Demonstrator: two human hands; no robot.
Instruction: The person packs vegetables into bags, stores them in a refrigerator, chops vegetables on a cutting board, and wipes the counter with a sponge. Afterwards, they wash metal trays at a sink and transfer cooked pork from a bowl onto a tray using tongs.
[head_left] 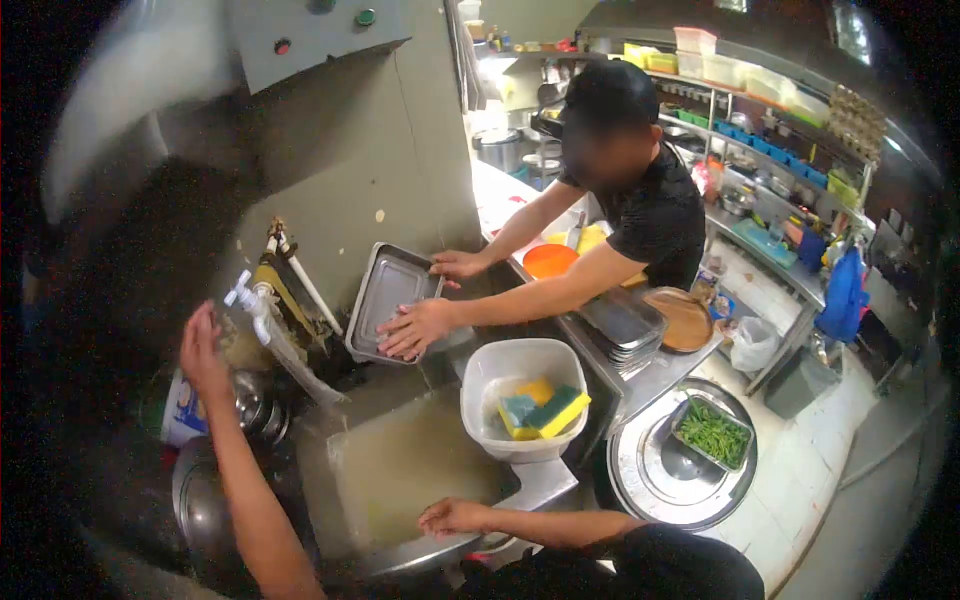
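Note:
My left hand [205, 355] is raised beside the white tap [250, 300], fingers stretched upward and holding nothing. Low over the front rim of the sink [530, 490] is my right hand [455, 517], its fingers loosely bent with nothing visible in them. Cloudy water [420, 460] fills the basin. Across the sink, a co-worker's two hands hold a rectangular metal tray [390, 290] tilted up near the wall. A white plastic tub [480, 420] on the right side of the sink contains several yellow and green sponges [545, 412].
Stacked metal trays [625, 335], a round brown tray [680, 318] and an orange bowl [550, 261] lie on the right counter. Below stands a large round metal lid [640, 480] bearing a tray of green vegetables [713, 436]. Metal pots [205, 490] crowd the left side.

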